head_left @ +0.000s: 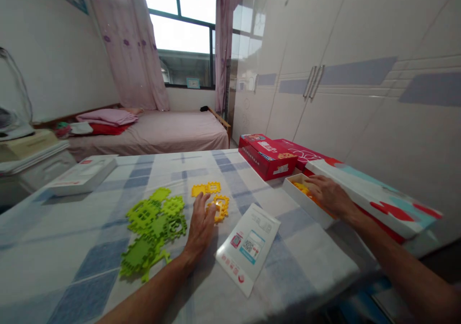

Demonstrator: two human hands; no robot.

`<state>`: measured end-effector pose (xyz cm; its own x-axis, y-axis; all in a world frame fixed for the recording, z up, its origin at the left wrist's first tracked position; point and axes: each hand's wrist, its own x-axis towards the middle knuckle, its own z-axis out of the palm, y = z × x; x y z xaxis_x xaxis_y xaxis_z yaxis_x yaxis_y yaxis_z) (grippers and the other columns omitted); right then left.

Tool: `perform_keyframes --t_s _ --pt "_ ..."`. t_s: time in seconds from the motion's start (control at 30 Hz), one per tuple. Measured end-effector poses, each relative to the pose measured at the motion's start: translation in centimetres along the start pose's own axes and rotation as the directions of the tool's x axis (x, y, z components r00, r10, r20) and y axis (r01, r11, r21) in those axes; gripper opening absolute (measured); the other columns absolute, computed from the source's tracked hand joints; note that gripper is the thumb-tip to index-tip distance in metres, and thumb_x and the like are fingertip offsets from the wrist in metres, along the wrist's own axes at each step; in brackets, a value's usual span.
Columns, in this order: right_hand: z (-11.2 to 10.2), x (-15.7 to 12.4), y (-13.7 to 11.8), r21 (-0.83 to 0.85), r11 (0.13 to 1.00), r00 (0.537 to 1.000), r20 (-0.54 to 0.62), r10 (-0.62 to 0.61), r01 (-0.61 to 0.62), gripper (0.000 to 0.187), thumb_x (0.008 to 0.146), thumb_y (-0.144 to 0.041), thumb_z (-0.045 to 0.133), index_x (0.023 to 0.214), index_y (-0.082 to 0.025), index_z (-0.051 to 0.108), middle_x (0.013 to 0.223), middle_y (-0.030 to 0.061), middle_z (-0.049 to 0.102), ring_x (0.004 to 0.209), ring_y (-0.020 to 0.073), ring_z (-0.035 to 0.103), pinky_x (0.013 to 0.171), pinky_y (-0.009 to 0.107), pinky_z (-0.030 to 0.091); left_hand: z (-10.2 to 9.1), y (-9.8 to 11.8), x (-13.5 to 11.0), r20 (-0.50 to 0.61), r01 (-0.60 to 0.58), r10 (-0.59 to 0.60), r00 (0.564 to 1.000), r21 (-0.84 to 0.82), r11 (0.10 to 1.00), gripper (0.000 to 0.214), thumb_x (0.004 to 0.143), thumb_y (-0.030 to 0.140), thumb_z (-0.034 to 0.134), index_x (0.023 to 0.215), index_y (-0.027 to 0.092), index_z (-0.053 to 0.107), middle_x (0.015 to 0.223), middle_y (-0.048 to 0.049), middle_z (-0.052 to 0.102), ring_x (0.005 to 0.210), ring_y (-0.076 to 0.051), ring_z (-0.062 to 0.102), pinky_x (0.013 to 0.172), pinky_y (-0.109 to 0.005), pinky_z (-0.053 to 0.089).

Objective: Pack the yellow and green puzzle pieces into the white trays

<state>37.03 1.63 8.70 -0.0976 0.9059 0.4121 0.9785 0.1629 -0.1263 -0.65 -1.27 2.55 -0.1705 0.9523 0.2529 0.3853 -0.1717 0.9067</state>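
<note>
My left hand lies over the checked cloth with its fingers spread apart, the tips close to the yellow interlocking pieces; nothing shows in its grip. On its left is a heap of green interlocking plastic pieces, some with window-like cut-outs. My right hand reaches into an open white box at the right. More yellow and orange pieces show inside that box. Its fingertips are partly hidden there, so whether they grip a piece cannot be seen.
A white printed leaflet lies between my arms. A red box and a long red, white and blue carton line the table's right side. A flat white box sits at the far left. Beyond stands a bed.
</note>
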Motion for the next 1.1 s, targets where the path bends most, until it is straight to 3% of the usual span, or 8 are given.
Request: perform_keyframes --t_s 0.1,0.23,0.33,0.43,0.57,0.7,0.97,1.1 --pt "-0.7 0.6 -4.6 0.201 0.979 0.999 -0.007 -0.034 0.035 0.034 0.087 -0.031 0.041 0.108 -0.021 0.065 0.114 0.0085 0.064 0.102 0.0223 0.060 0.091 0.036 0.046 -0.2 0.5 0.0 -0.089 0.086 -0.093 0.992 -0.084 0.993 0.045 0.087 0.034 0.038 0.126 0.013 0.047 0.138 -0.0145 0.044 0.132 -0.023 0.036 0.113 -0.042 0.023" --pt "0.5 1.3 -13.2 0.455 0.883 0.952 0.202 -0.231 0.117 0.038 0.085 -0.038 0.052 0.118 -0.020 0.060 0.121 0.0082 0.060 0.101 0.0201 0.060 0.088 0.033 0.047 -0.3 0.8 0.0 -0.080 0.141 -0.152 0.985 -0.134 0.981 0.049 0.089 0.034 0.037 0.132 0.012 0.040 0.142 -0.0141 0.041 0.133 -0.021 0.035 0.114 -0.039 0.021" --pt "2.6 1.8 -18.7 0.490 0.854 0.883 0.305 -0.356 0.175 0.055 0.080 -0.045 0.059 0.126 -0.015 0.053 0.129 0.0136 0.054 0.113 0.0242 0.053 0.095 0.037 0.042 -0.3 0.6 0.0 -0.070 0.132 -0.145 0.987 -0.162 0.978 0.049 0.090 0.035 0.036 0.133 0.012 0.040 0.142 -0.0141 0.041 0.133 -0.020 0.035 0.113 -0.039 0.022" --pt "4.6 2.3 -22.1 0.399 0.892 0.859 0.359 -0.365 0.213 0.060 0.076 -0.052 0.062 0.122 -0.013 0.055 0.124 0.0170 0.055 0.113 0.0291 0.050 0.095 0.043 0.039 -0.2 0.4 0.0 -0.047 0.116 -0.125 0.991 -0.163 0.980 0.048 0.091 0.036 0.035 0.132 0.013 0.040 0.141 -0.0133 0.041 0.133 -0.019 0.035 0.113 -0.037 0.023" --pt "7.0 2.7 -23.6 0.320 0.928 0.876 0.372 -0.308 0.191 0.053 0.073 -0.052 0.065 0.111 -0.015 0.060 0.111 0.0142 0.057 0.104 0.0282 0.051 0.087 0.041 0.041 -0.3 0.6 0.0 -0.014 0.126 -0.129 0.991 -0.142 0.982 0.050 0.091 0.040 0.033 0.133 0.013 0.039 0.142 -0.0129 0.041 0.133 -0.019 0.035 0.113 -0.036 0.023" --pt "8.6 2.5 -23.4 0.455 0.882 0.908 0.307 -0.287 0.125 0.060 0.067 -0.046 0.072 0.117 -0.017 0.054 0.111 0.0100 0.050 0.101 0.0230 0.050 0.087 0.036 0.042 -0.4 0.7 0.1 -0.001 0.126 -0.127 0.992 -0.131 0.983 0.049 0.091 0.041 0.034 0.133 0.015 0.040 0.141 -0.0122 0.042 0.132 -0.021 0.037 0.112 -0.038 0.025" --pt "8.0 -0.1 -24.4 0.585 0.787 0.896 0.217 -0.387 0.198 0.016 0.077 -0.022 0.053 0.091 -0.020 0.046 0.090 0.0027 0.052 0.080 0.0163 0.049 0.072 0.028 0.041 -0.5 1.0 -0.2 -0.076 0.136 -0.152 0.985 -0.180 0.974 0.048 0.091 0.037 0.035 0.130 0.011 0.043 0.141 -0.0143 0.042 0.132 -0.020 0.036 0.113 -0.037 0.023" --pt "7.7 1.0 -24.0 0.621 0.780 0.920 0.259 -0.294 0.074 0.006 0.082 -0.025 0.047 0.085 -0.021 0.044 0.082 0.0000 0.056 0.071 0.0139 0.051 0.064 0.025 0.038 -0.3 0.6 0.1 -0.167 0.132 -0.180 0.969 -0.262 0.956 0.046 0.090 0.036 0.036 0.130 0.014 0.043 0.138 -0.0135 0.046 0.131 -0.021 0.039 0.112 -0.038 0.027"
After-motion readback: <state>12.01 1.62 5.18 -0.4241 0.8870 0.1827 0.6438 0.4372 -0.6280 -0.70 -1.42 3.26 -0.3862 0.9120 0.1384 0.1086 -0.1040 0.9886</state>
